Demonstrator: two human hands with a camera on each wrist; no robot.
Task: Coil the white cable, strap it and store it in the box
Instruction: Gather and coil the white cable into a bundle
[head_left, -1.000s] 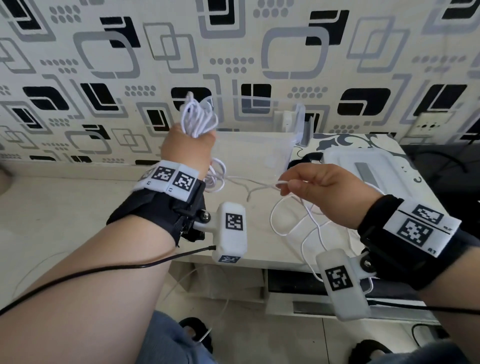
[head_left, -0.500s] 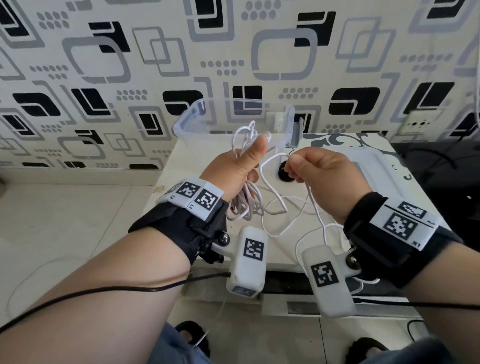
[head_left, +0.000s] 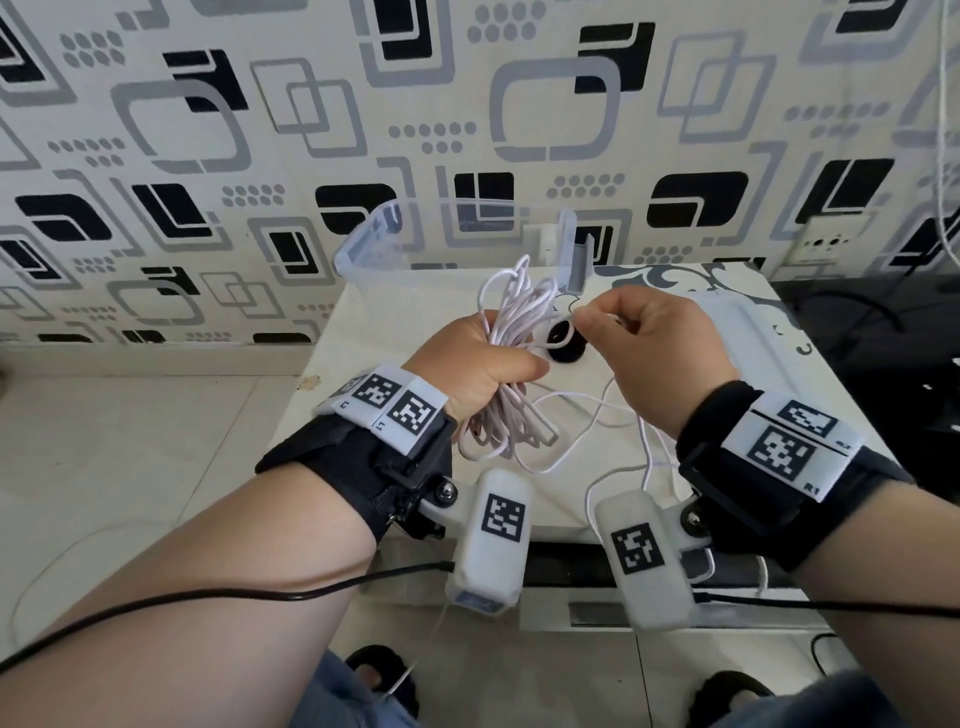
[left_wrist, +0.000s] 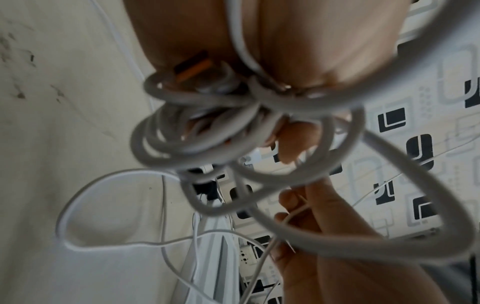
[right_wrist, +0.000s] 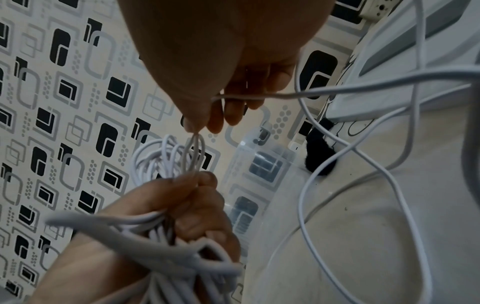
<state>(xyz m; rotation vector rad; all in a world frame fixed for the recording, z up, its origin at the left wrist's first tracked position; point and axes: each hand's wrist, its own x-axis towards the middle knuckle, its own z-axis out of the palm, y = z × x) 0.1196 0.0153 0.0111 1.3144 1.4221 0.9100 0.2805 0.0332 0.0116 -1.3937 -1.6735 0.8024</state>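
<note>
**Cable bundled in the left fist, one loop pinched by the right**

While the white cable (head_left: 511, 332) stands gathered in long loops above the table (head_left: 613, 488), the left hand (head_left: 475, 364) clenches its fingers round the bundle's middle. Just beside it, the right hand (head_left: 660, 353) pinches a single loop top between thumb and forefinger. Slack strands trail across the tabletop. Behind, at the table's far edge, stands the clear box (head_left: 374, 244), with a black strap (head_left: 563, 345) lying near it.

I see a thin white cable (head_left: 511, 338) gathered into a bundle of long upright loops above the tabletop (head_left: 597, 499), its loose tail trailing toward five o'clock. A clear plastic box (head_left: 384, 270) stands open at twelve o'clock, and a black strap (head_left: 563, 347) lies just beside the bundle.
</note>
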